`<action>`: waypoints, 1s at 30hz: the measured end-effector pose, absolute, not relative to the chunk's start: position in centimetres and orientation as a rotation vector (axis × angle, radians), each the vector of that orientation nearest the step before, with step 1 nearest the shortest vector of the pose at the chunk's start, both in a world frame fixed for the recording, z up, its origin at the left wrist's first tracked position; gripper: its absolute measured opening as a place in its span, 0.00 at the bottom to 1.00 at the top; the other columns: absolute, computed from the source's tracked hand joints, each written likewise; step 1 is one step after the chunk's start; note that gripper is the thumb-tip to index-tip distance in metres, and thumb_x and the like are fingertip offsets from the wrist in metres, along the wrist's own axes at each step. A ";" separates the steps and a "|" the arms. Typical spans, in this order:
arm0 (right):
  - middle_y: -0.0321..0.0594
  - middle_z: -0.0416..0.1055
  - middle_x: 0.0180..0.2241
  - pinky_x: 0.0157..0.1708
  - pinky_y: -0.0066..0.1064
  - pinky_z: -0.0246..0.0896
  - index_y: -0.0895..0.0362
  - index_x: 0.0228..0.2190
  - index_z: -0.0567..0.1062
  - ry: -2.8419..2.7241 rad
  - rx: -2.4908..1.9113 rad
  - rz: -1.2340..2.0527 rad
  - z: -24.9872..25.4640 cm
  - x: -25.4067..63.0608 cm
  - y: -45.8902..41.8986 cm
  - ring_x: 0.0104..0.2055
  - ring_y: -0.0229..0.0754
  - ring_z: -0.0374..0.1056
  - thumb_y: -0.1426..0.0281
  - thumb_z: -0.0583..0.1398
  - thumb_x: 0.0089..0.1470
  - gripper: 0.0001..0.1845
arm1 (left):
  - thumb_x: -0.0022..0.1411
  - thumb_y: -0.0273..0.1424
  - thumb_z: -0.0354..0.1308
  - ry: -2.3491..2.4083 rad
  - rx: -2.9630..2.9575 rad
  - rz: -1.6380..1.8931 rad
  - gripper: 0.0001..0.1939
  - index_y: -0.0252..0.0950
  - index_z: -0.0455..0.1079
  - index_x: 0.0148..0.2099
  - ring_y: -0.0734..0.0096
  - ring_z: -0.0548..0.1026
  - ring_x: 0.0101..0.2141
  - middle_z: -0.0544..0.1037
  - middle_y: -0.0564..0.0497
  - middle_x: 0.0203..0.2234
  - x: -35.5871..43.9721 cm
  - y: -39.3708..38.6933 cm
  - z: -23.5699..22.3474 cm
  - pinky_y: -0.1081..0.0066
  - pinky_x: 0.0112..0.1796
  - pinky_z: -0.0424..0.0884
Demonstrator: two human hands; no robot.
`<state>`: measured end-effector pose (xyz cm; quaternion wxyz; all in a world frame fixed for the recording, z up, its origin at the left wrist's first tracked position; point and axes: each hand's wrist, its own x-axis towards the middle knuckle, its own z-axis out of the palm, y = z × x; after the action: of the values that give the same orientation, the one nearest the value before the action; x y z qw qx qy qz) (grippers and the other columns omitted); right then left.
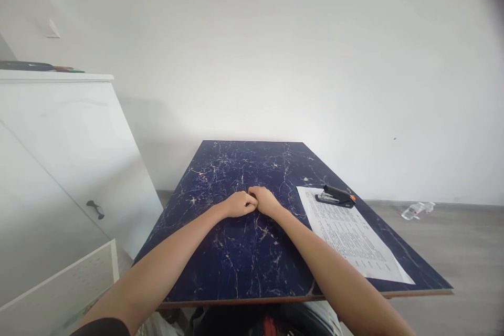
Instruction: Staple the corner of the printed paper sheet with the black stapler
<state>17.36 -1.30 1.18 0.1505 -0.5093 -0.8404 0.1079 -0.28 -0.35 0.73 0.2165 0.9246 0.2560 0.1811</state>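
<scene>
My left hand point(239, 204) and my right hand point(264, 200) rest together near the middle of a dark blue marbled table point(240, 262). Both are closed with fingers curled in, and they touch at the fingertips. Nothing shows in either of them. To the right of my right forearm lie printed paper sheets point(350, 241), stacked slightly askew. A black stapler point(335, 197) sits across the top end of the sheets, apart from both hands.
On the left stands a white cabinet point(59, 131) with a dark handle point(95, 209) and flat items on top. A pale framed panel point(63, 289) leans low at the left. Beyond the table's right edge, a clear plastic bottle point(412, 211) lies on the floor by the wall.
</scene>
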 end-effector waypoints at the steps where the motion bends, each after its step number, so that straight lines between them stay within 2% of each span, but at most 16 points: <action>1: 0.40 0.77 0.37 0.33 0.29 0.50 0.56 0.35 0.74 -2.431 -1.462 0.281 1.2 17.3 -1.4 0.37 0.41 0.70 0.75 0.60 0.55 0.04 | 0.59 0.27 0.50 0.707 2.565 0.494 0.10 0.37 0.64 0.25 0.75 0.62 0.22 0.67 0.57 0.19 -0.3 -0.3 0.7 0.71 0.31 0.58; 4: 0.42 0.76 0.40 0.36 0.30 0.54 0.56 0.38 0.74 -2.473 -1.510 0.176 1.4 16.9 -1.9 0.40 0.43 0.71 0.73 0.59 0.60 0.04 | 0.57 0.26 0.50 0.693 2.582 0.468 0.10 0.36 0.63 0.23 0.76 0.60 0.21 0.66 0.57 0.18 -0.3 -0.2 0.7 0.72 0.30 0.57; 7: 0.45 0.74 0.43 0.40 0.32 0.58 0.56 0.41 0.74 -2.489 -1.618 0.079 1.3 16.6 -2.8 0.44 0.46 0.72 0.74 0.55 0.65 0.08 | 0.55 0.26 0.51 0.683 2.614 0.431 0.11 0.35 0.61 0.21 0.77 0.58 0.20 0.64 0.57 0.16 -0.4 -0.1 0.7 0.72 0.29 0.56; 11: 0.48 0.73 0.45 0.45 0.37 0.62 0.59 0.42 0.74 -2.440 -1.718 -0.021 0.6 16.7 -6.1 0.48 0.50 0.70 0.77 0.52 0.65 0.12 | 0.55 0.26 0.51 0.670 2.678 0.372 0.11 0.35 0.60 0.21 0.77 0.57 0.20 0.64 0.57 0.16 -0.4 -0.3 0.8 0.72 0.29 0.55; 15: 0.48 0.71 0.44 0.46 0.42 0.63 0.57 0.39 0.73 -2.394 -1.614 -0.095 0.1 17.4 -12.3 0.47 0.52 0.68 0.71 0.51 0.68 0.11 | 0.60 0.28 0.50 0.728 2.618 0.420 0.11 0.36 0.65 0.25 0.77 0.63 0.22 0.69 0.57 0.19 -0.2 -0.4 1.1 0.73 0.30 0.55; 18: 0.43 0.71 0.39 0.44 0.40 0.65 0.54 0.33 0.71 -2.431 -1.360 0.077 1.0 19.4 -16.2 0.43 0.48 0.68 0.70 0.54 0.67 0.09 | 0.61 0.29 0.50 0.781 2.577 0.453 0.11 0.36 0.67 0.27 0.76 0.64 0.23 0.70 0.58 0.20 -0.2 -0.2 0.9 0.73 0.30 0.55; 20: 0.40 0.72 0.35 0.42 0.37 0.66 0.53 0.31 0.70 -2.378 -1.175 0.234 2.5 22.7 -16.9 0.40 0.45 0.69 0.69 0.58 0.65 0.09 | 0.61 0.29 0.50 0.774 2.581 0.449 0.11 0.36 0.65 0.26 0.77 0.62 0.22 0.68 0.58 0.19 -0.2 -0.2 0.7 0.73 0.30 0.55; 23: 0.42 0.74 0.34 0.43 0.43 0.69 0.52 0.31 0.73 -2.027 -1.170 0.090 5.6 31.2 -15.0 0.40 0.48 0.71 0.64 0.61 0.64 0.08 | 0.61 0.28 0.48 0.761 2.584 0.442 0.12 0.36 0.63 0.25 0.78 0.60 0.21 0.65 0.58 0.18 -0.2 -0.1 0.4 0.74 0.31 0.56; 25: 0.44 0.77 0.39 0.44 0.45 0.70 0.51 0.35 0.77 -1.752 -1.334 0.056 7.1 37.7 -12.7 0.42 0.51 0.73 0.57 0.63 0.60 0.11 | 0.61 0.28 0.49 0.784 2.584 0.442 0.12 0.36 0.62 0.24 0.78 0.59 0.21 0.64 0.58 0.18 -0.1 -0.2 0.4 0.74 0.31 0.55; 27: 0.46 0.77 0.48 0.49 0.46 0.70 0.50 0.40 0.79 -1.520 -1.511 0.158 7.4 43.3 -10.5 0.48 0.53 0.74 0.50 0.61 0.60 0.18 | 0.61 0.28 0.49 0.813 2.587 0.444 0.12 0.36 0.62 0.25 0.78 0.59 0.21 0.64 0.58 0.18 -0.1 -0.3 0.5 0.74 0.30 0.55; 30: 0.47 0.75 0.56 0.57 0.47 0.66 0.50 0.45 0.79 -1.461 -1.617 0.326 5.6 47.9 -8.0 0.58 0.59 0.70 0.44 0.60 0.57 0.27 | 0.61 0.29 0.50 0.829 2.597 0.443 0.11 0.36 0.63 0.25 0.78 0.60 0.21 0.64 0.58 0.18 0.0 -0.4 0.6 0.74 0.30 0.54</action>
<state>47.87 -8.00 5.64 0.4520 -0.6547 -0.5913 0.1318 -0.01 -0.35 0.64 0.1885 0.9235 0.2947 0.1575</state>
